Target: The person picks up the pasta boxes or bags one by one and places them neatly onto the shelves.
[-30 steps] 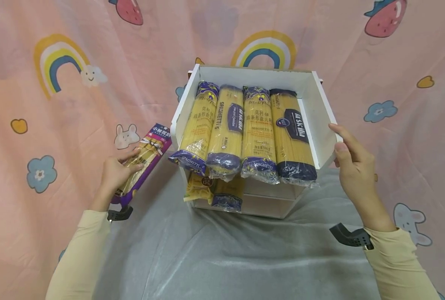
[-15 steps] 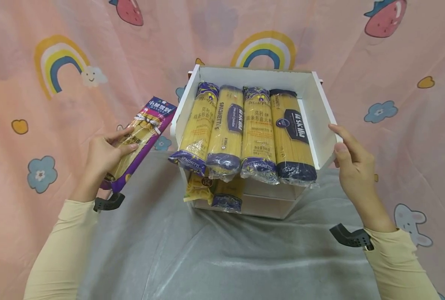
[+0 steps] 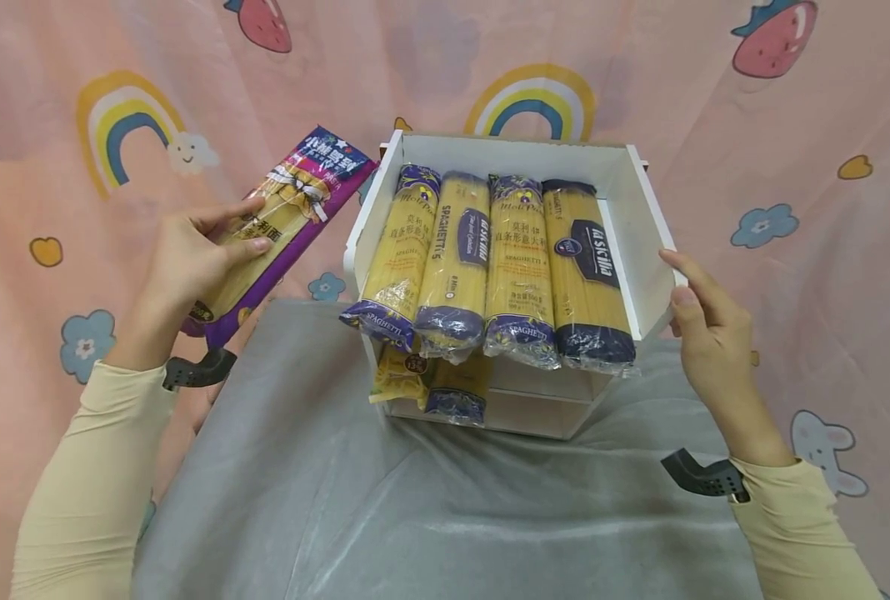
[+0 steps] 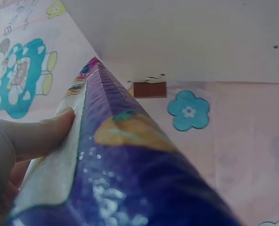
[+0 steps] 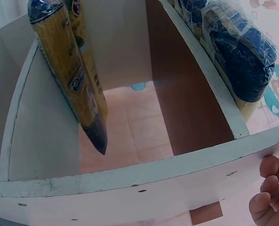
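Observation:
My left hand (image 3: 193, 262) grips a purple-edged pasta packet (image 3: 298, 196) between thumb and fingers, raised and tilted beside the left wall of a white shelf unit (image 3: 643, 242). In the left wrist view the packet's purple side (image 4: 125, 165) fills the middle, with the thumb pressed on its front. On the unit's top level lie several spaghetti packs in a row, from a purple-ended pack (image 3: 400, 250) at left to a dark-labelled pack (image 3: 583, 267) at right. My right hand (image 3: 715, 342) pinches the front edge of the unit's right side wall.
Lower down, a yellow pasta bag (image 3: 400, 379) and a blue-ended spaghetti pack (image 3: 456, 387) poke out of the left side. The unit stands on a grey cloth (image 3: 445, 517), in front of a pink patterned curtain (image 3: 295, 92).
My left hand has lifted the pasta packet up from beside the unit's lower left, bringing its top near the unit's upper left corner. The right hand keeps its hold on the side wall.

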`<action>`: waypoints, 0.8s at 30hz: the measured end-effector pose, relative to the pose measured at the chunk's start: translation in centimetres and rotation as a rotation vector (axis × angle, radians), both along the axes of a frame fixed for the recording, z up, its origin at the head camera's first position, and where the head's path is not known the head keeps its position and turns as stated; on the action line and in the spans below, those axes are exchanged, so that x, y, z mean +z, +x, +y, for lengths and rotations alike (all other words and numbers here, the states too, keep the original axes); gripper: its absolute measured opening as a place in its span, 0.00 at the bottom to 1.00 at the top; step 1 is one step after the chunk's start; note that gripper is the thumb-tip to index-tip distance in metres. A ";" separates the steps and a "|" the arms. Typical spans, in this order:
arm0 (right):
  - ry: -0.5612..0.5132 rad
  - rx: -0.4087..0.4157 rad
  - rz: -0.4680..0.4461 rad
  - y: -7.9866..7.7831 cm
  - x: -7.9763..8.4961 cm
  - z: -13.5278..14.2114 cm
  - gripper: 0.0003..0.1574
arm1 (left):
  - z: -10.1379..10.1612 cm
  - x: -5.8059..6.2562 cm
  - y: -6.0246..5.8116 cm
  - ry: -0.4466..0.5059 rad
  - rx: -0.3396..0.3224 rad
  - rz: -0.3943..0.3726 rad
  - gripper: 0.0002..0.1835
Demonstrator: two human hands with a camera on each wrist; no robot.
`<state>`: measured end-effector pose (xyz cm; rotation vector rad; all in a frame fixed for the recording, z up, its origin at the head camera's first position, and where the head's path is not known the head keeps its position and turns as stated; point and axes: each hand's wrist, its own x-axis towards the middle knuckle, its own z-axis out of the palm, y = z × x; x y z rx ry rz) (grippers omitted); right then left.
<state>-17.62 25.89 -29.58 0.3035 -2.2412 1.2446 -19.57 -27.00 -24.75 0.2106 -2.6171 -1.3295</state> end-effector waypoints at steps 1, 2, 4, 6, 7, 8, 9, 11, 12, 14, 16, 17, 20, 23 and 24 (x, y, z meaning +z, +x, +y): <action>0.002 -0.004 -0.006 0.0 0.0 0.0 0.23 | 0.1 0.4 0.0 0.003 -0.005 0.009 0.30; 0.004 -0.007 -0.013 0.0 0.0 0.0 0.24 | 0.3 0.7 -0.1 0.000 -0.006 0.019 0.30; 0.013 -0.015 -0.023 0.0 0.0 -0.1 0.24 | 0.5 1.4 0.0 -0.010 -0.009 0.032 0.29; 0.018 -0.022 -0.034 0.0 0.0 -0.1 0.24 | 0.9 2.0 0.0 -0.014 -0.019 0.050 0.29; 0.018 -0.022 -0.036 0.0 0.0 -0.1 0.24 | 1.1 2.3 0.1 -0.010 -0.024 0.058 0.29; 0.017 -0.020 -0.036 0.0 0.0 -0.1 0.24 | 1.3 2.6 0.1 -0.010 -0.032 0.070 0.28; 0.015 -0.019 -0.034 0.0 0.0 -0.1 0.24 | 1.5 2.8 0.2 -0.010 -0.039 0.078 0.28; 0.012 -0.016 -0.032 0.0 0.0 -0.1 0.24 | 2.0 3.3 0.3 -0.007 -0.054 0.095 0.28; 0.011 -0.015 -0.031 0.0 0.0 0.0 0.24 | 2.2 3.5 0.3 -0.006 -0.062 0.103 0.28; 0.010 -0.015 -0.028 0.0 0.1 0.0 0.24 | 2.7 3.9 0.4 -0.008 -0.077 0.115 0.28; 0.013 -0.017 -0.029 0.0 0.1 0.0 0.24 | 3.2 4.2 0.4 -0.008 -0.092 0.121 0.27; 0.015 -0.017 -0.030 0.0 0.1 0.0 0.24 | 3.4 4.4 0.5 -0.008 -0.100 0.122 0.27; 0.016 -0.016 -0.029 0.0 0.0 0.0 0.24 | 4.1 4.8 0.7 -0.033 -0.119 0.127 0.27; 0.014 -0.013 -0.023 0.0 0.0 0.0 0.24 | 4.8 5.2 1.0 -0.046 -0.143 0.131 0.26; 0.013 -0.011 -0.021 0.0 0.0 0.0 0.24 | 5.1 5.3 1.1 -0.049 -0.152 0.133 0.26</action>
